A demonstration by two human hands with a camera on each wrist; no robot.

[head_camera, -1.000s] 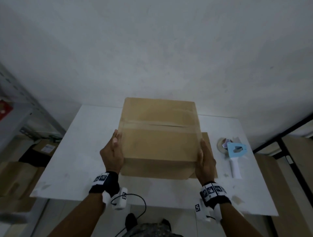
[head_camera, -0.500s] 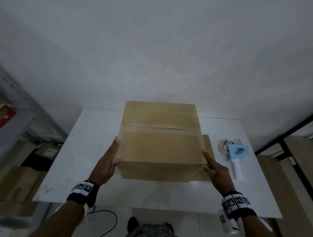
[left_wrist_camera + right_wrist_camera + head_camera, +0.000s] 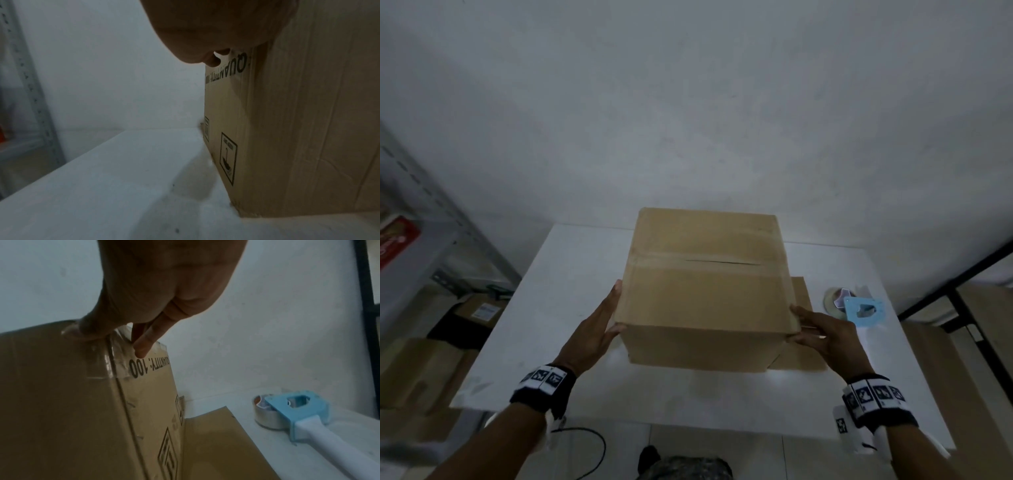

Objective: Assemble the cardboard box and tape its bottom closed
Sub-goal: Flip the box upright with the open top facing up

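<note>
A brown cardboard box [image 3: 705, 298] stands on the white table [image 3: 558, 308], its closed flaps facing up. A strip of clear tape [image 3: 705, 265] runs across their seam. My left hand [image 3: 602, 322] lies flat against the box's left side, thumb at the near corner; in the left wrist view the palm [image 3: 205, 32] rests on the printed side of the box [image 3: 298, 129]. My right hand [image 3: 822, 332] touches the near right corner. In the right wrist view its fingertips [image 3: 141, 350] press the tape end [image 3: 123, 366] onto the box [image 3: 61, 402]. Neither hand holds anything.
A blue and white tape dispenser [image 3: 859, 308] lies on the table right of the box, also in the right wrist view [image 3: 298, 412]. A loose box flap [image 3: 216, 443] lies flat beside it. A metal rack [image 3: 431, 240] and cartons [image 3: 410, 370] stand left; a wall is behind.
Both hands have slid back along the box's sides to its near corners, with the wrists spread wider apart. The box stays on the table.
</note>
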